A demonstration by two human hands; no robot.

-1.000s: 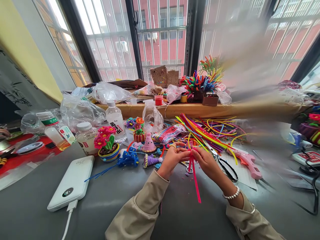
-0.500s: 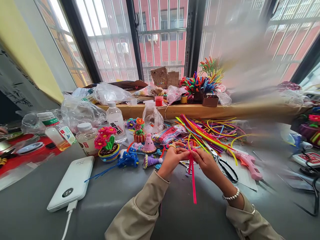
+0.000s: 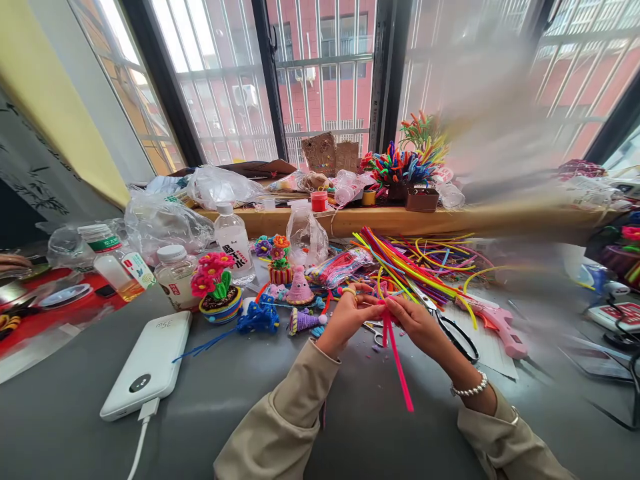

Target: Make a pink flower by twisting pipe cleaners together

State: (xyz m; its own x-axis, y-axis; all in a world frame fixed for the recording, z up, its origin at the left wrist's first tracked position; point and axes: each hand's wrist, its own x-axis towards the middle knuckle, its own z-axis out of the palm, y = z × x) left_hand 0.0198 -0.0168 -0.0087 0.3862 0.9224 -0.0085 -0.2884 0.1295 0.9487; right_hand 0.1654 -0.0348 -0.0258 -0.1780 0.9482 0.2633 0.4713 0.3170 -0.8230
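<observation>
Both of my hands meet over the grey table, pinching a pink pipe cleaner [image 3: 400, 367] at its top end. My left hand [image 3: 350, 317] wears a ring and has its fingers closed on the stem. My right hand [image 3: 417, 323], with a pearl bracelet at the wrist, also grips it, and the loose end slants down toward me. Black-handled scissors [image 3: 450, 330] lie just right of my right hand. A pile of coloured pipe cleaners [image 3: 410, 263] spreads behind my hands.
Small pipe-cleaner figures [image 3: 300, 290] and a flower pot [image 3: 217, 287] stand left of my hands. A white power bank [image 3: 147, 367] with a cable lies at front left, bottles [image 3: 233, 243] behind it. A pink glue gun [image 3: 495, 323] lies at right. The windowsill [image 3: 380, 220] holds clutter.
The pipe cleaner's free end swung left, then out to the right and lower. My hands stayed together, shifting slightly right.
</observation>
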